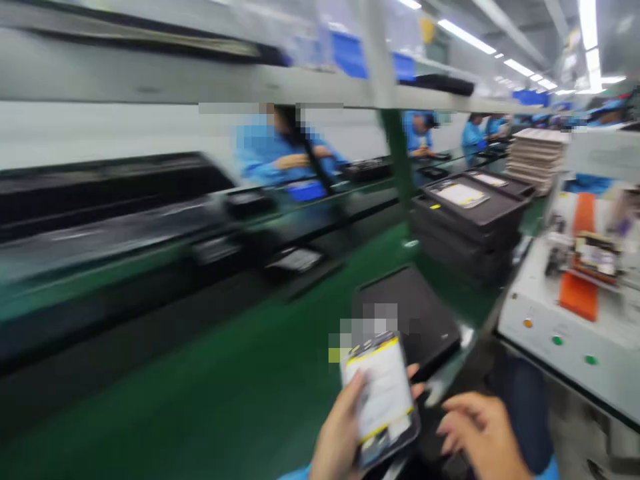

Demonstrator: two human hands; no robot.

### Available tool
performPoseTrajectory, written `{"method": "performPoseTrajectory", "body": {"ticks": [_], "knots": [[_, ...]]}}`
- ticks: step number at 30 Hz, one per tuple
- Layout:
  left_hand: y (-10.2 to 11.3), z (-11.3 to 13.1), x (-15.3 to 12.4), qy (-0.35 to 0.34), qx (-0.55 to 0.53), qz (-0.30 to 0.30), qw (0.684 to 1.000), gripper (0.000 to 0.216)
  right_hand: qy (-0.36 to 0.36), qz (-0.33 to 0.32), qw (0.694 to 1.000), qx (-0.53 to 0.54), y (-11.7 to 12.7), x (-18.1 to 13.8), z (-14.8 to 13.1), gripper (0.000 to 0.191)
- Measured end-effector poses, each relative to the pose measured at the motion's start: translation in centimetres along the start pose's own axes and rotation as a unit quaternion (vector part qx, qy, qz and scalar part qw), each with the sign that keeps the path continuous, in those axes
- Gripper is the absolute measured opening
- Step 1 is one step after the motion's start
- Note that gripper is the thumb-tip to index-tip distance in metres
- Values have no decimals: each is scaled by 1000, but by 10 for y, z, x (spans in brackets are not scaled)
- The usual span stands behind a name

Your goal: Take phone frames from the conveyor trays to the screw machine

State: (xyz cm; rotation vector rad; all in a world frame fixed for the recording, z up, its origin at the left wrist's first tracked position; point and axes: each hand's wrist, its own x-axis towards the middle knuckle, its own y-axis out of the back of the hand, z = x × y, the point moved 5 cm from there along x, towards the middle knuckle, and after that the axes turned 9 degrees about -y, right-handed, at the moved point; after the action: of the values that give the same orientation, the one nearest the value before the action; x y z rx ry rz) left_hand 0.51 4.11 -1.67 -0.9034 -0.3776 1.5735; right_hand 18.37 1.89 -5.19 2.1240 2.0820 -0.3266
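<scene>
My left hand [340, 433] grips a flat dark device [383, 397] with a white and yellow label on its face, tilted up toward me at the bottom centre. My right hand [483, 433] hovers just right of it, fingers loosely curled, holding nothing. Right behind the device a black tray [410, 313] lies flat on the green work surface [240, 387]. The whole picture is blurred by motion.
A stack of black trays [470, 227] with labelled sheets on top stands at mid right. A white machine [575, 313] with orange parts and round buttons sits at the right. Black conveyor tracks [125, 220] cross the left. Co-workers in blue [280, 153] sit across the line.
</scene>
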Motion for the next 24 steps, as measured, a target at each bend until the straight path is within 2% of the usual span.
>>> {"method": "performPoseTrajectory", "body": {"ticks": [2,3,5,7,9,11,13,15,17,21,24], "knots": [[1,11,-3,-40,-24,13,999,65,93,33,988,-123,27,6,-20,44],[4,16,-2,-59,-29,30,997,65,173,65,966,-179,38,14,-33,37],[13,24,3,-93,-31,49,994,67,316,128,902,-264,46,30,-52,32],[22,29,6,-115,-34,58,991,69,400,157,845,-319,38,41,-63,37],[28,31,7,-121,-41,59,990,71,430,137,817,-360,21,46,-69,47],[32,31,8,-125,-53,52,989,73,440,92,794,-409,0,46,-70,59],[34,31,9,-130,-63,37,989,73,446,47,758,-474,-19,45,-68,67],[35,30,10,-135,-69,23,988,73,455,23,716,-529,-30,46,-64,70],[36,31,11,-142,-73,21,987,72,472,12,688,-552,-33,49,-59,69],[33,36,12,-135,-69,44,987,68,511,4,670,-538,-31,62,-53,59],[25,46,-1,-123,-42,88,988,63,528,5,667,-526,-32,58,-59,42]]}}
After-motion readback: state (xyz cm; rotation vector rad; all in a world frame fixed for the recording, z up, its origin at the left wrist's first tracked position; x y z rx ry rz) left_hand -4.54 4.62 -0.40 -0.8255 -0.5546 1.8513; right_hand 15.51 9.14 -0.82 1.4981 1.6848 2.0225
